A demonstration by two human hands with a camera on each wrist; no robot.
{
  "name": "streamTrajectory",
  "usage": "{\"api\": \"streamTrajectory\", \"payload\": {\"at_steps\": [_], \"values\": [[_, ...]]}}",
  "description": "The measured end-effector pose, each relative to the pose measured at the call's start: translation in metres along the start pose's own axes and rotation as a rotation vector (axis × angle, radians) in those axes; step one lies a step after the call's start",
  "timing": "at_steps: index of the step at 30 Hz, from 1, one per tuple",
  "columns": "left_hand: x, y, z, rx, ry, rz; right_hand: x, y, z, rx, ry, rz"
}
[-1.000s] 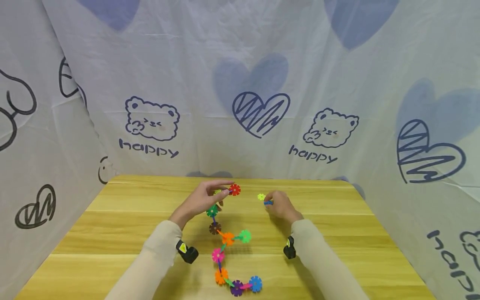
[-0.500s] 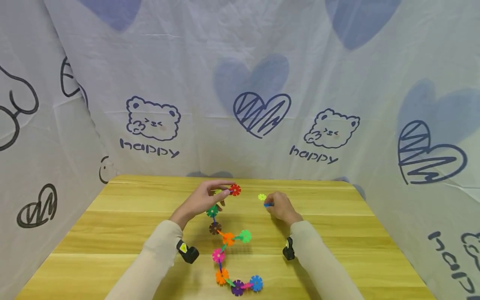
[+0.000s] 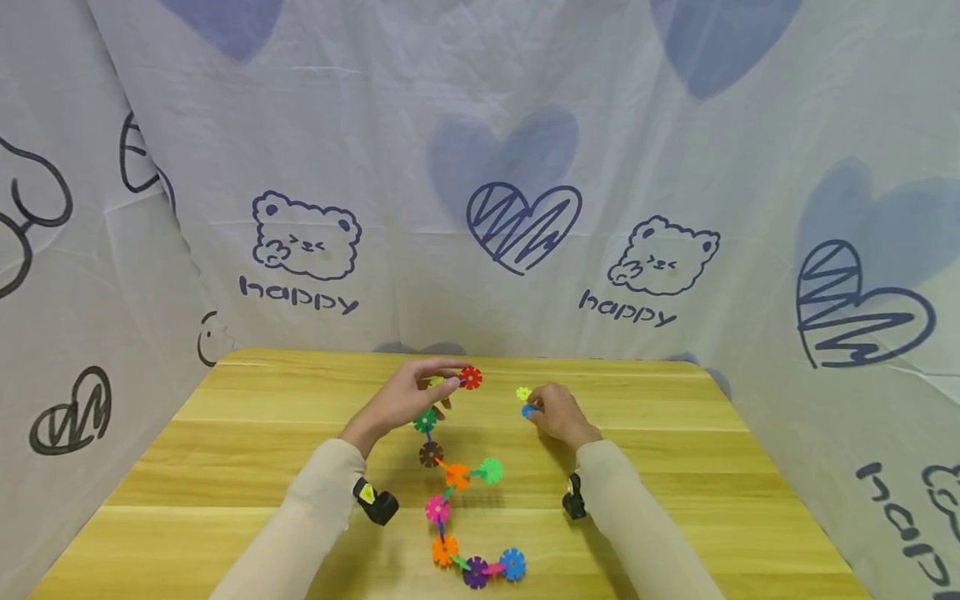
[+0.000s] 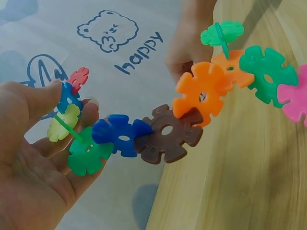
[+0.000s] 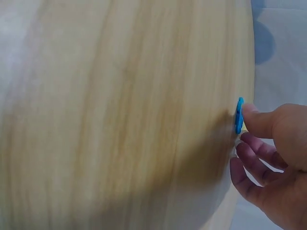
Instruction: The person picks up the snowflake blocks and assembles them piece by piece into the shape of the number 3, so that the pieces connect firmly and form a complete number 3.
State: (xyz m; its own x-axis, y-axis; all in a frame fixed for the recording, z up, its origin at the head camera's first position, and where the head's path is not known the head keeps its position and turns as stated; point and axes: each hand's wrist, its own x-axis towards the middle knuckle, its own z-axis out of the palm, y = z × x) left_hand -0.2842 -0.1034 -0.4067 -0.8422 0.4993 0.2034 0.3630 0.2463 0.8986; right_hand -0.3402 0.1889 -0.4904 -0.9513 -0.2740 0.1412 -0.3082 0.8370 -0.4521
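Observation:
My left hand (image 3: 405, 398) pinches a blue snowflake disc (image 4: 70, 99) between thumb and fingers. That disc belongs to a chain of interlocked plastic snowflake discs, with a red disc (image 3: 470, 377) at its far end. Near the fingers come a yellow disc (image 4: 64, 122) and a green disc (image 4: 89, 151). From there the chain runs toward me through a brown disc (image 3: 431, 454), an orange disc (image 3: 457, 476) and a pink disc (image 3: 437, 508). My right hand (image 3: 562, 414) pinches another blue disc (image 5: 239, 116). Beside it shows a small yellow-green disc (image 3: 522, 392); whether the two are joined, I cannot tell.
A wood-grain table (image 3: 637, 517) lies beneath both hands. White printed cloth (image 3: 420, 275) hangs behind it and on both sides. The chain's near end, with a purple disc (image 3: 476, 572) and a blue end disc (image 3: 512, 564), lies between the forearms.
In my right fingers the blue disc has turned, showing more of its face, and sits slightly further left. The right hand shifted a little left. My left hand stays nearly still.

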Motion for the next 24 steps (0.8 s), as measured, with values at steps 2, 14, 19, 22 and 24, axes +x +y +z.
{"api": "streamTrajectory", "payload": {"at_steps": [2,14,19,22,24], "values": [[0.0,0.001,-0.001,-0.002,0.001,0.004,0.0,-0.001,0.001,0.0,-0.004,0.001],[-0.001,0.005,-0.006,0.013,0.036,0.006,-0.002,-0.005,-0.002,0.052,-0.007,0.04],[0.0,0.005,-0.006,0.017,0.047,0.006,-0.004,-0.003,-0.007,0.126,0.026,0.038],[0.001,0.006,-0.006,0.018,0.053,0.012,-0.003,-0.005,-0.014,0.177,0.042,0.038],[0.002,0.007,-0.007,0.019,0.055,0.017,-0.002,-0.008,-0.021,0.223,0.051,0.03]]}}
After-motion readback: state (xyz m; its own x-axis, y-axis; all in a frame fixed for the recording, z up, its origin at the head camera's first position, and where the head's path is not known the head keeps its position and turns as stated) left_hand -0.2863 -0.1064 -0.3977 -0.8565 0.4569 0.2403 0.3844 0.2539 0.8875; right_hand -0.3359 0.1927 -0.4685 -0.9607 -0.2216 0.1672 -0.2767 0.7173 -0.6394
